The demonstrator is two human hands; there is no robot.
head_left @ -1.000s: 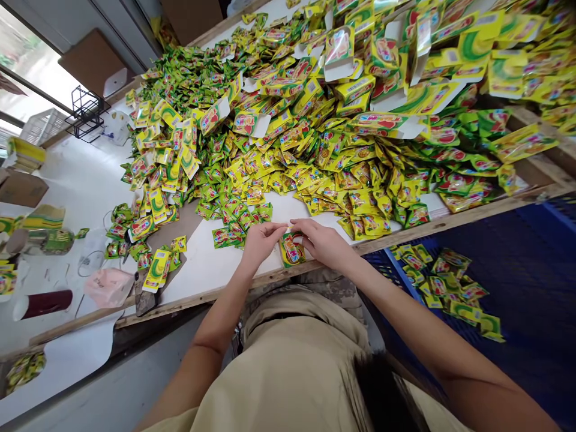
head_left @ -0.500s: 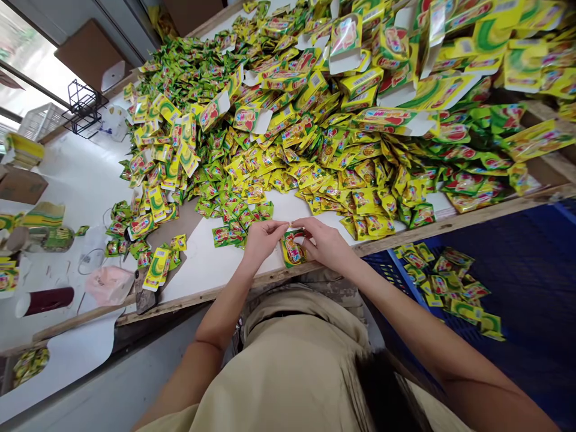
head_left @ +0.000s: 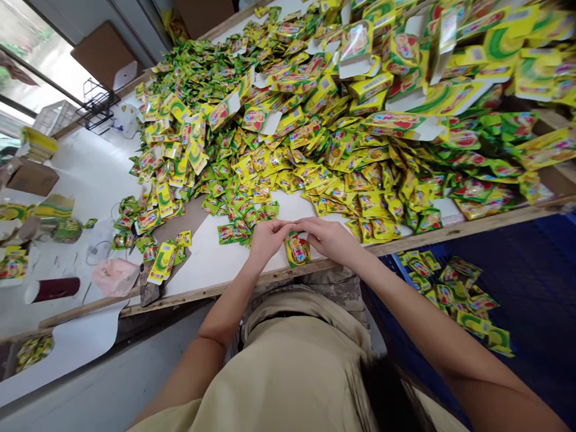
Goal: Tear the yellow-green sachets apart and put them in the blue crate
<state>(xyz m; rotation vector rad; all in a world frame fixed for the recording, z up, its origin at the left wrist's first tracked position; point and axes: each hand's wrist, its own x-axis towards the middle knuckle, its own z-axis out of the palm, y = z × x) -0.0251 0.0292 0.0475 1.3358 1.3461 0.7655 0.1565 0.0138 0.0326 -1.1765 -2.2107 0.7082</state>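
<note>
A small green and yellow packet [head_left: 298,250] hangs at the table's front edge, its top between my two hands. My left hand [head_left: 269,239] has its fingers pinched at the packet's top left corner. From the right, my right hand [head_left: 327,238] is closed on the packet's top edge, its fingertips meeting those of the left. Just behind my hands lie small green packets [head_left: 234,233] on the left and yellow packets [head_left: 379,228] on the right, at the front of a large heap.
A big heap of packets and flat boxes [head_left: 265,120] covers the back of the table. At the left are a dark phone [head_left: 150,288], a pink bag [head_left: 116,277], a dark red cup [head_left: 57,289] and a jar [head_left: 67,230]. A blue crate [head_left: 531,270] with packets stands below right.
The view has shifted slightly, so the table's contents sit a little further right. My fingertips have drawn together over the packet's top, and more of its front shows.
</note>
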